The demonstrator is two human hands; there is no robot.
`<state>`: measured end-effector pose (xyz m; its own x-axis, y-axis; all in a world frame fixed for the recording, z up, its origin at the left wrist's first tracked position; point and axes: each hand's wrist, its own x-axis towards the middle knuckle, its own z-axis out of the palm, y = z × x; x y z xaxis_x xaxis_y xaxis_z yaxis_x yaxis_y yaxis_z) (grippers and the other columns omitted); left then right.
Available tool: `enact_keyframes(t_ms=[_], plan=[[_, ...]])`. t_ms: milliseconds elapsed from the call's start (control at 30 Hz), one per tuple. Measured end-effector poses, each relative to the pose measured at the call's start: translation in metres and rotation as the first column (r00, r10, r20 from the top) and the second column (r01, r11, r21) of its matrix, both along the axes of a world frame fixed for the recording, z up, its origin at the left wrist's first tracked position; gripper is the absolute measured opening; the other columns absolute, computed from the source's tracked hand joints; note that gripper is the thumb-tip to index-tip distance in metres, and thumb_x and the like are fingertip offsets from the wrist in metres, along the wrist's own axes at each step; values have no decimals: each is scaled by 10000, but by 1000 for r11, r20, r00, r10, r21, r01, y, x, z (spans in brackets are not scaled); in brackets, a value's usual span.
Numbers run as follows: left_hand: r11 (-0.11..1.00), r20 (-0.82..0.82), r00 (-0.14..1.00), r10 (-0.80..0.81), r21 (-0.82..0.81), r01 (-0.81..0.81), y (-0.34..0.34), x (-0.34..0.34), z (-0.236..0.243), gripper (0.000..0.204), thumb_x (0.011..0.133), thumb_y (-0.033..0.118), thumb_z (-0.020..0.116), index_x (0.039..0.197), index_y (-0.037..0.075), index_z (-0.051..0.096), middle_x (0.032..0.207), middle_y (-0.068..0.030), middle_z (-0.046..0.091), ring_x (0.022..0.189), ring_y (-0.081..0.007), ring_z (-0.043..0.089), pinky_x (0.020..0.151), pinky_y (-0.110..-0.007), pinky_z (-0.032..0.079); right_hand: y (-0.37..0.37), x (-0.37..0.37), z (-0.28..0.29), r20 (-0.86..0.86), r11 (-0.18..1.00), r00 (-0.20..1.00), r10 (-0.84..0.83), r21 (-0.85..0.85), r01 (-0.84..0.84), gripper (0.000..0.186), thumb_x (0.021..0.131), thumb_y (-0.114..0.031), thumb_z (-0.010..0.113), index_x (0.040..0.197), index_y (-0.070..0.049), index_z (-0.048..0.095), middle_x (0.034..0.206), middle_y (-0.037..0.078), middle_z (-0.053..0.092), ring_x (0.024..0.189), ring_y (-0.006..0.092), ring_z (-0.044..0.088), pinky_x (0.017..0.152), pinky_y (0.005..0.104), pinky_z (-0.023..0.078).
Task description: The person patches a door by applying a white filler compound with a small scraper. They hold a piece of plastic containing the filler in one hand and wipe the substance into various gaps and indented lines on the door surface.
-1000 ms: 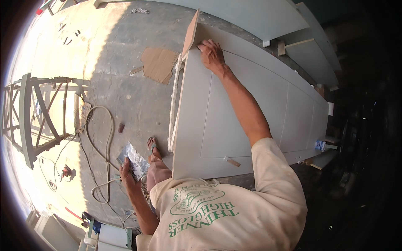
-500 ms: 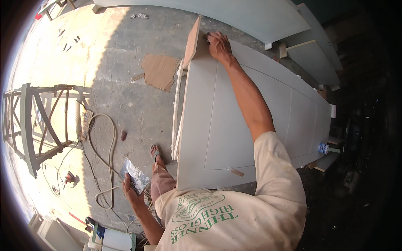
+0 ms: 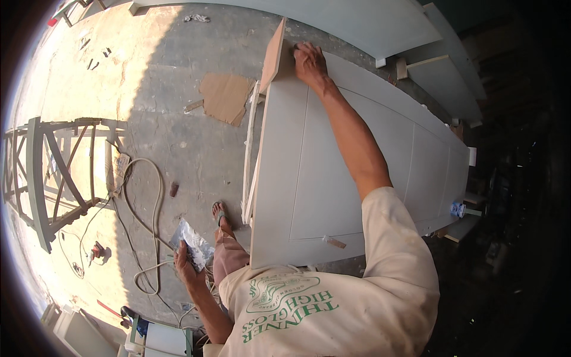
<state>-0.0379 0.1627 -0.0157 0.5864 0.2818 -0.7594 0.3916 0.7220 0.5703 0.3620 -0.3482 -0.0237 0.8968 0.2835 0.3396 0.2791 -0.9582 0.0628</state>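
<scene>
A large white door-like panel (image 3: 339,190) with grooved lines lies before me. My right hand (image 3: 310,62) is at its far left corner, fingers curled round a small dark piece, hard to make out, beside an upright pale wooden board (image 3: 272,56). My left hand (image 3: 185,262), low at the left, grips a crumpled silver foil-like sheet (image 3: 196,238). A small wooden-handled tool (image 3: 335,243) rests near the panel's lower edge. A blue-and-white can (image 3: 457,209) sits at the panel's right end.
Left on the concrete floor stand an open wooden frame (image 3: 38,184) and a small red power tool (image 3: 97,251), with looped cables (image 3: 157,172) between these and my foot. Flattened cardboard (image 3: 223,98) lies beyond. More pale panels (image 3: 440,83) stand behind the workpiece.
My right hand has moved slightly away from me and rightward along the upright board's face. My left hand still holds the foil, and the whole view has shifted slightly.
</scene>
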Motion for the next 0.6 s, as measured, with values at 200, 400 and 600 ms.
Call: enact_keyframes(t_ms=[200, 400, 600], plan=[[999, 35, 998, -44, -25, 45, 6, -2, -2, 172, 980, 131, 682, 1128, 52, 646, 1056, -67, 722, 931, -175, 704, 796, -341, 585, -1, 10, 8, -67, 1000, 998, -17, -23, 15, 112, 855, -86, 609, 909, -79, 708, 1075, 77, 686, 1111, 283, 605, 923, 458, 446], [1000, -3, 1000, 20, 19, -20, 4, -5, -3, 207, 979, 111, 672, 1170, 42, 633, 1118, -83, 711, 983, -192, 704, 814, -353, 591, -5, 18, 7, -100, 999, 995, -19, -48, 14, 151, 865, -92, 606, 957, -87, 725, 1125, 81, 697, 1142, 298, 609, 949, 474, 446], [999, 15, 999, -42, 30, 42, 9, -10, -2, 228, 973, 148, 687, 1171, 49, 628, 1129, -83, 711, 992, -196, 704, 825, -365, 591, 1, 13, -1, -129, 999, 990, -51, -9, 50, 218, 876, -131, 600, 1035, -93, 745, 1119, 110, 709, 1143, 326, 621, 987, 497, 463]])
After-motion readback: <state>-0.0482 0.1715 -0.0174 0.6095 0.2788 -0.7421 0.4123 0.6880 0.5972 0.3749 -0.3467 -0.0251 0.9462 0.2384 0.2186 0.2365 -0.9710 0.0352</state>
